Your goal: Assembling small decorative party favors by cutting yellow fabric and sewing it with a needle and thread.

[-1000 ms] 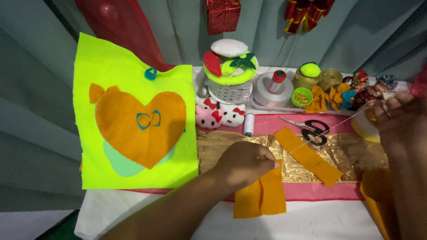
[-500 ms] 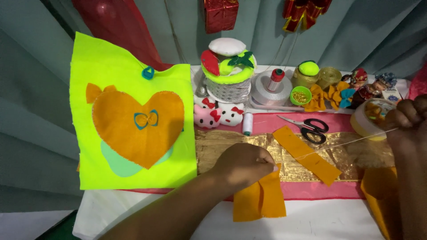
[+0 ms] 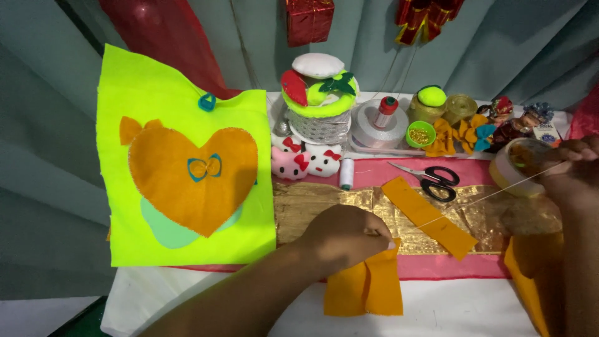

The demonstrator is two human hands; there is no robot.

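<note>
Across white table (image 3: 474, 312): left hand (image 3: 343, 234) closed, pinning folded orange felt piece (image 3: 365, 287) flat; right hand (image 3: 571, 178) pinching pale thread (image 3: 480, 198) taut, likely for stitching.

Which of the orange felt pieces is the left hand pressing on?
The left hand presses on the folded orange piece at the table's front edge. The long orange strip lies untouched on the gold fabric; the orange heart is sewn onto the neon-yellow cloth.

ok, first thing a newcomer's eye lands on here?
The neon yellow-green cloth at left, with its big orange heart. Then the left hand pinning orange felt pieces at the table's front edge, a white thread stretched taut to the right hand.
</note>
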